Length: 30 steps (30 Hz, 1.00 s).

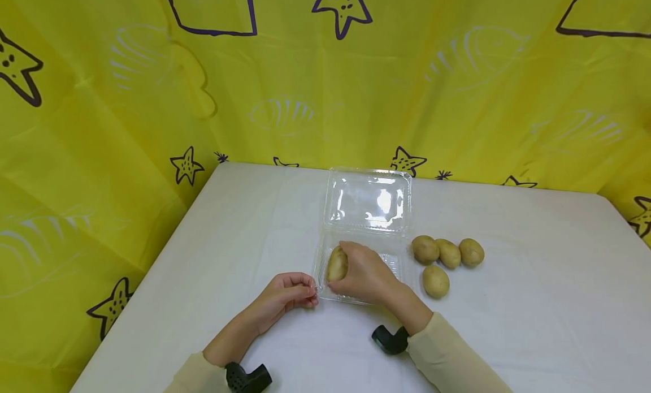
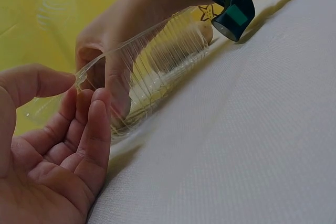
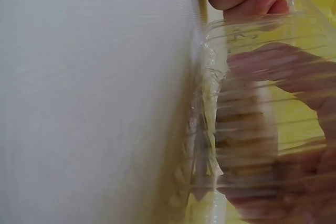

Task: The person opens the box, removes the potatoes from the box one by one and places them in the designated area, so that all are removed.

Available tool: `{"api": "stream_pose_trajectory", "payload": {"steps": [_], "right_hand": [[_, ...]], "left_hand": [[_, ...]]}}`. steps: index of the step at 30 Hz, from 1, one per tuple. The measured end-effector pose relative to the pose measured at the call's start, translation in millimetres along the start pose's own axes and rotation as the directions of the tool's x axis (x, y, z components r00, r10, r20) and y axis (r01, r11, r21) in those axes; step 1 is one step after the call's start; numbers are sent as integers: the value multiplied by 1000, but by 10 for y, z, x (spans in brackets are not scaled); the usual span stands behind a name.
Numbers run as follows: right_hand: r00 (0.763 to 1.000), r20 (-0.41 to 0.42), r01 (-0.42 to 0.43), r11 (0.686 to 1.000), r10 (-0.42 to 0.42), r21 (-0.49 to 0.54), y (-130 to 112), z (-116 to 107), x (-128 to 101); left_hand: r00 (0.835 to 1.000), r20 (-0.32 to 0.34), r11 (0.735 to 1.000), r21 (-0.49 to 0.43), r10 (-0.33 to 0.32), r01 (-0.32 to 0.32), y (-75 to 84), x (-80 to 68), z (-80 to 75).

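The right hand (image 1: pixel 367 275) reaches into the tray half of a clear box (image 1: pixel 356 268) on the white worktop (image 1: pixel 534 302), its fingers curled over a potato (image 1: pixel 337 264) that it grips from above. The potato sits at the left end of the tray, close against the ribbed wall. In the right wrist view the fingers (image 3: pixel 283 72) and the potato (image 3: pixel 244 129) show blurred through that ribbed plastic.

The left hand (image 1: pixel 285 296) lies on the worktop just left of the box, fingers curled in. In the left wrist view its thumb (image 2: pixel 37 80) and fingertips (image 2: pixel 79 98) pinch the thin rim of the box (image 2: pixel 152 72) at the near left corner.

The lid (image 1: pixel 368 199) is thrown open and lies flat behind the tray, toward the yellow cloth (image 1: pixel 102 99).

Four more potatoes lie loose on the worktop just right of the box: three in a row (image 1: pixel 448 252), touching one another, and one (image 1: pixel 435 281) nearer the person. Both wrists carry dark camera mounts, the right one (image 1: pixel 389 339) resting on the worktop.
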State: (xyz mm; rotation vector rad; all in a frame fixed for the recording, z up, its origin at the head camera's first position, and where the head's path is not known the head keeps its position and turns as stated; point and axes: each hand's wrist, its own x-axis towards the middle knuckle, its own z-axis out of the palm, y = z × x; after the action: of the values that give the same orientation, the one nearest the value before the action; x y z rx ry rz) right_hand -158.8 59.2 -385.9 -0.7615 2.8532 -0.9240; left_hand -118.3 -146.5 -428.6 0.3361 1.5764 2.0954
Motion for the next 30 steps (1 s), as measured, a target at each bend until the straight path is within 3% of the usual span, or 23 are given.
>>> {"api": "stream_pose_trajectory", "payload": {"steps": [14, 30], "right_hand": [[995, -42, -93, 994, 95, 56, -18, -114, -85], [992, -97, -80, 995, 85, 54, 32, -265, -247]], "left_hand": [[1000, -15, 1000, 0, -10, 10, 13, -4, 5], [999, -26, 1000, 6, -18, 18, 21, -8, 11]]}}
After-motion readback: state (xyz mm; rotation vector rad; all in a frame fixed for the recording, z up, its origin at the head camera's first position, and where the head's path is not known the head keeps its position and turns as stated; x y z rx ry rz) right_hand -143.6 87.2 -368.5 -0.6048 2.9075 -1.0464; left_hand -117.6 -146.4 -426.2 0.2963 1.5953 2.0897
